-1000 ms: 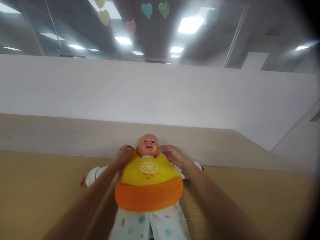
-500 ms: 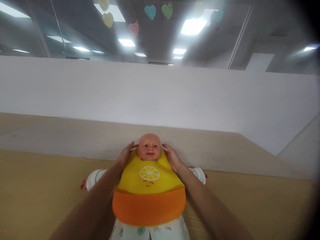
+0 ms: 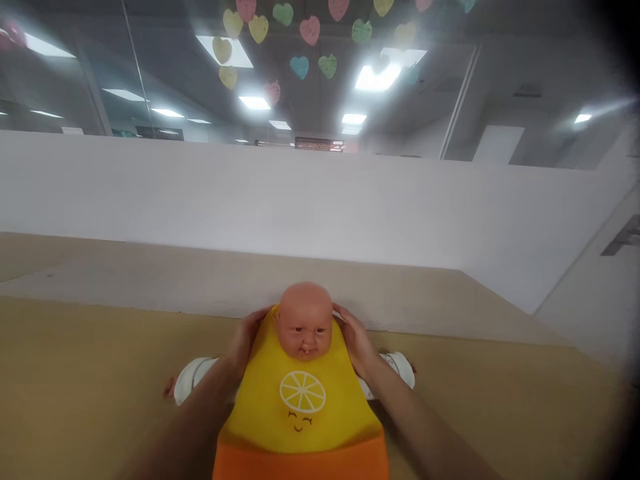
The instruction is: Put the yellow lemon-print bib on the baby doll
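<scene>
A baby doll point(image 3: 305, 320) faces me with its bald head raised and tipped forward, its arms in white sleeves stretched out to both sides. It wears a yellow bib point(image 3: 300, 427) with a lemon slice and smiling face printed on it, and an orange pocket at the bottom. My left hand point(image 3: 249, 333) grips the bib's neck edge on the left of the head. On the right of the head, my right hand point(image 3: 356, 337) has the opposite edge. The fingertips of both hands go behind the doll's neck and are hidden.
The doll is on a tan surface point(image 3: 90, 373), with a paler band point(image 3: 175, 277) behind it. A white wall point(image 3: 300, 207) rises at the back, topped by glass with heart-shaped notes point(image 3: 310, 30). A door handle point(image 3: 623, 237) shows at the far right.
The doll's head has come up and forward, closer to me. My fingers have gone farther behind its neck. The camera view has tilted upward, showing more hearts.
</scene>
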Motion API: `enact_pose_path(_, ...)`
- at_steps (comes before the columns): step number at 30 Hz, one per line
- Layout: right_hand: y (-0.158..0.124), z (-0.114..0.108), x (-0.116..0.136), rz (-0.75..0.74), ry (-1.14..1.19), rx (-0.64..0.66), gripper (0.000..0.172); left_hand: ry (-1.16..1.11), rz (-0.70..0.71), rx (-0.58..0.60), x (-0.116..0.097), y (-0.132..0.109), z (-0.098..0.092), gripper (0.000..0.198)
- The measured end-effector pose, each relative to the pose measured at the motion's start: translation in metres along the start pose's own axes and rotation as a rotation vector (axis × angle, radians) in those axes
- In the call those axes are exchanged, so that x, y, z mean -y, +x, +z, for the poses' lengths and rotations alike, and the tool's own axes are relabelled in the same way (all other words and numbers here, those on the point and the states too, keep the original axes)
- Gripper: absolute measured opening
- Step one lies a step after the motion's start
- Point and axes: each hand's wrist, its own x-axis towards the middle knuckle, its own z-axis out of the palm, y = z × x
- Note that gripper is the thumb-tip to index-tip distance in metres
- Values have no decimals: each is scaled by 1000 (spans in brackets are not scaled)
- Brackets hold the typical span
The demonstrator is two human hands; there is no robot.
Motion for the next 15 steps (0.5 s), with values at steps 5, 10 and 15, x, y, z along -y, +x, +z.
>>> enact_pose_path(5,-41,-4,-4,-30,-15,58,30,66,101,-52,17,-37,10,66)
enact_pose_path(10,-87,-5,-7,-45,-40,62,26,106,99,-43,36,-75,24,51)
enact_pose_path(15,-116,1,-9,-8,-134,22,24,52,122,-29,59,-102,29,44)
